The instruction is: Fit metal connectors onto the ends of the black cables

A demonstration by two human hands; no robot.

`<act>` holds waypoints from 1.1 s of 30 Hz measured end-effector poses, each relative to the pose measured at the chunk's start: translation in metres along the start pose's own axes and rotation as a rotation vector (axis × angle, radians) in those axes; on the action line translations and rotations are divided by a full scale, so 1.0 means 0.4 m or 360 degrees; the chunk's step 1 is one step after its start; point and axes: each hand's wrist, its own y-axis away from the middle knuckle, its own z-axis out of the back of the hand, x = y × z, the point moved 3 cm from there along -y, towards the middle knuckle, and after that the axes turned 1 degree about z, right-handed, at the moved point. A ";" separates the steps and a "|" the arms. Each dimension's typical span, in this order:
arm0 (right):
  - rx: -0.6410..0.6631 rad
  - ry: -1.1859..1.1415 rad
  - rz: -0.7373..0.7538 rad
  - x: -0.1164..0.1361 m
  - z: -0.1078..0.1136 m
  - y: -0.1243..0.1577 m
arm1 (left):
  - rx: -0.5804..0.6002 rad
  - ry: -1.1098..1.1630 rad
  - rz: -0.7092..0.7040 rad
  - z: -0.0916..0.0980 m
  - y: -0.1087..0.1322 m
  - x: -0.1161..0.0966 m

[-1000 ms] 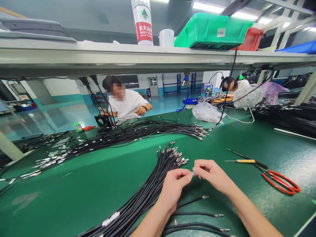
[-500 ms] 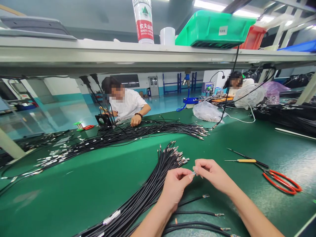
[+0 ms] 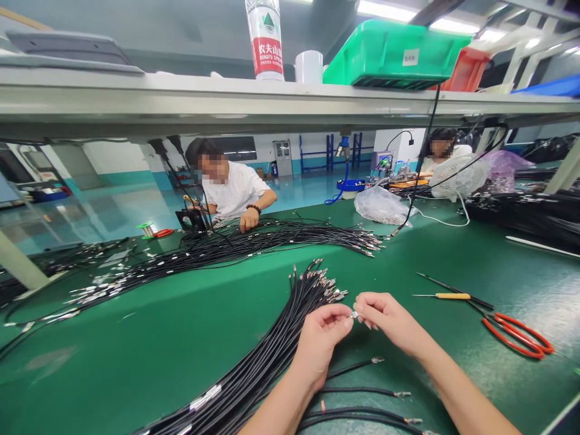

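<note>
Over the green table, my left hand (image 3: 321, 341) is closed, thumb and forefinger pinching a small silvery cable connector (image 3: 354, 315). Its cable is hidden behind that hand. From the other side, the fingertips of my right hand (image 3: 389, 320) pinch the connector's far end. Beside my left hand lies a thick bundle of black cables (image 3: 267, 350), their bare metal ends fanned out at the top. Several separate black cables (image 3: 362, 391) with metal tips stretch to the right under my forearms.
Red-handled scissors (image 3: 516, 335), a yellow-handled pick (image 3: 453, 296) and tweezers (image 3: 444, 284) lie to the right. A longer cable bundle (image 3: 272, 238) crosses the table's far side, where a co-worker (image 3: 235, 187) sits. Overhead runs a shelf (image 3: 203, 99) carrying a green bin (image 3: 389, 54).
Both hands have shifted very slightly left and up, and more of the connector shows between my fingertips. The person at the far right has moved their head a little to the right.
</note>
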 end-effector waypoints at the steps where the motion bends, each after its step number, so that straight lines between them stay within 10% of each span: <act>1: -0.0001 -0.0005 -0.0009 -0.002 0.000 0.000 | 0.0001 -0.0007 -0.0032 0.000 -0.001 -0.001; 14: 0.0000 -0.0141 -0.0104 -0.020 -0.004 -0.008 | -0.0020 -0.0878 -0.0440 -0.019 0.015 -0.038; 24: -0.0064 -0.0176 -0.0101 -0.009 -0.010 -0.010 | -0.0001 -0.0562 -0.0288 -0.004 0.008 -0.018; 33: -0.0420 -0.0078 0.0001 -0.038 0.025 -0.024 | -0.0163 -0.1478 -0.0069 0.052 0.013 -0.046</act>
